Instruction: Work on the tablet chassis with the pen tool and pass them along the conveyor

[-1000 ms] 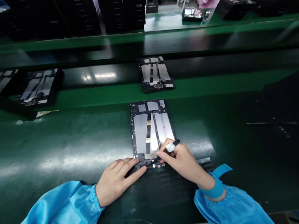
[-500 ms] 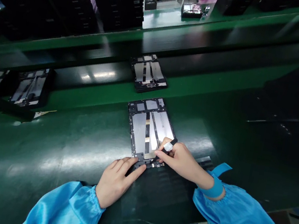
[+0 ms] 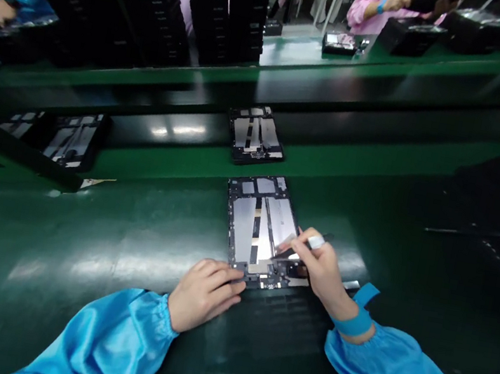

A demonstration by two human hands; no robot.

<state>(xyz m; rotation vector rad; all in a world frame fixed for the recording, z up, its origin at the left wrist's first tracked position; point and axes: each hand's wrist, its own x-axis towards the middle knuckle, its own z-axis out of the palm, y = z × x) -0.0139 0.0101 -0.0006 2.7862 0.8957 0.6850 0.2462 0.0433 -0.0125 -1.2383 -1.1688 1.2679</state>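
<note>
An opened tablet [image 3: 243, 224] lies flat on the dark green bench, its silvery inner plates, dark flat cable and small boards exposed. My left hand [image 3: 207, 292] rests at its lower left corner, fingers stretched out and touching the edge. Over the lower right part is my right hand [image 3: 318, 263], with thumb and fingers pinched around a slim dark tool [image 3: 286, 256]. The tool's exact kind is unclear. Something white is wrapped on one right finger, and a blue strap circles that wrist. My right fingers cover part of the tablet's right edge.
Behind it lies another opened tablet [image 3: 256, 136]; further opened tablets [image 3: 72, 139] sit at the left beyond a green bar [image 3: 18, 156]. Stacked black trays [image 3: 218, 7] stand at the back. People in pink and blue sleeves work across the bench. Dark sheet-like material [image 3: 495, 191] is at right.
My right hand has moved slightly right and turned, uncovering more of the tablet's lower boards. My left fingers have drawn closer together at the corner. The whole view has shifted.
</note>
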